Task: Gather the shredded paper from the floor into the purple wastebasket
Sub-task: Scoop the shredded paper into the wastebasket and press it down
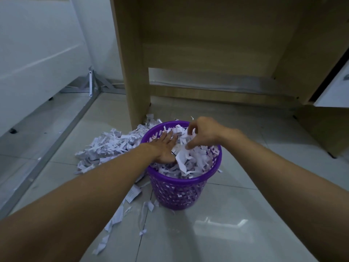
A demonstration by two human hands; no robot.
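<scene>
Pale floor tiles (226, 233) shine under a wooden desk (207, 44). Left hand (166, 148) presses flat-fingered, right hand (203, 134) pinches strips, both over the heaped purple wastebasket (175, 191). More shredded paper (107, 146), feather-light and springy, lies beside it; scoop from underneath.

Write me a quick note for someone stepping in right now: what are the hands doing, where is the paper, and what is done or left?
Left hand: fingers straight, pressing flat on the shredded paper in the purple wastebasket.
Right hand: fingers curled, pinching a bunch of shreds over the basket.
Done: the basket is filled to about its rim.
Left: a large pile of shreds on the floor to the basket's left, by the desk leg, plus loose strips scattered on the tiles nearer the person.
</scene>
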